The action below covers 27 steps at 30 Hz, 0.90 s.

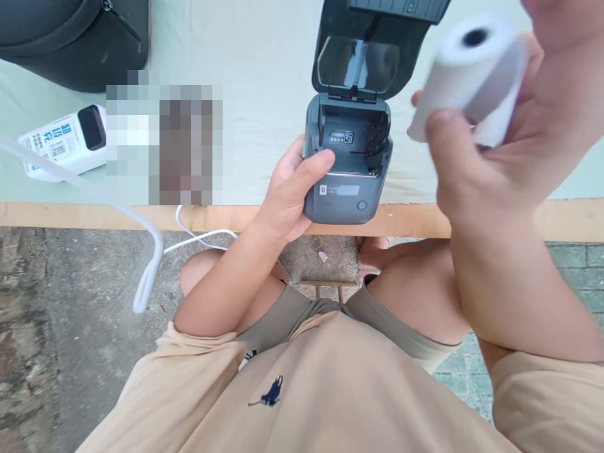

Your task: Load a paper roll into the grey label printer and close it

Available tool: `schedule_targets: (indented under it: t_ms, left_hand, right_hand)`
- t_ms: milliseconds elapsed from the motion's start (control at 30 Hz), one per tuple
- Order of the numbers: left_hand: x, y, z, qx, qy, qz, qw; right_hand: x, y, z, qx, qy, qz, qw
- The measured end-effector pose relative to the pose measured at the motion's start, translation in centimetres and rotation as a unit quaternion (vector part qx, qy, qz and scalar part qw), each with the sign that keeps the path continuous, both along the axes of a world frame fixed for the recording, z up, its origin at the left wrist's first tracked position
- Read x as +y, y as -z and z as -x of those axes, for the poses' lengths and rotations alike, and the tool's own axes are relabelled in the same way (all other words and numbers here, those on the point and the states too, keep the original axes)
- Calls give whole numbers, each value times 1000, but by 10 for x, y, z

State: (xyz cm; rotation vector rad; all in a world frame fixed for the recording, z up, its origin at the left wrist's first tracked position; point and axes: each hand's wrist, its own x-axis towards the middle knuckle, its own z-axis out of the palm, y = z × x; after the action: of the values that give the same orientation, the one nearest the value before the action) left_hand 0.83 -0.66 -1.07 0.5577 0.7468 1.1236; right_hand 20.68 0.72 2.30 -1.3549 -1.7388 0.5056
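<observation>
A dark grey portable label printer [346,195] is held at the table's front edge by my left hand [292,192], its thumb over the left side of the body. The printer's lid [372,50] stands raised, and the paper bay inside shows no roll, only a printed sticker on its floor. Up at the right, my right hand [491,151] grips a white paper roll [472,63] with a dark core hole. A loose strip of the paper curls away from the roll toward my palm. The roll is apart from the printer and slightly blurred.
On the table's left lie a white power bank [66,145] with blue print and a black zip bag [70,38]. A pixelated patch covers something beside the power bank. A white cable [151,251] hangs over the wooden table edge [94,215].
</observation>
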Motion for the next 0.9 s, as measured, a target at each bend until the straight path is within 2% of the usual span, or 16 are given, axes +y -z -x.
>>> schedule_targets:
  t_ms: [100, 133, 267, 333, 500, 600, 733, 800, 833, 900]
  left_hand:
    - [-1, -1, -1, -2, -6, 16, 1000]
    - [-1, -2, -1, -9, -11, 25, 1000]
    - [-2, -8, -4, -11, -27, 75, 997]
    - [-3, -11, -5, -1, -33, 77, 996]
    - [-5, -15, -7, 17, -34, 82, 996]
    - [-4, -15, -7, 25, -21, 96, 995]
    - [-4, -14, -6, 16, -24, 106, 994]
    - [-4, -10, -4, 6, -20, 93, 995]
    - [-4, -7, -3, 4, -14, 76, 997]
    - [-3, -1, 0, 5, 1, 24, 1000]
  right_hand:
    - [-3, -3, 15, -25, -67, -90, 993]
    - [-2, -4, 18, -43, -81, -92, 992]
    - [3, -5, 30, -105, -37, -69, 991]
    - [4, -4, 31, -112, -20, -76, 991]
    - [7, 9, 25, -40, -55, -105, 992]
    - [9, 15, 21, -19, -74, -90, 993]
    - [10, 15, 17, -68, -80, -28, 994]
    - [12, 14, 14, -87, -95, -29, 991]
    - [13, 14, 12, -83, -111, -50, 989]
    - [15, 15, 8, -65, -144, -139, 978]
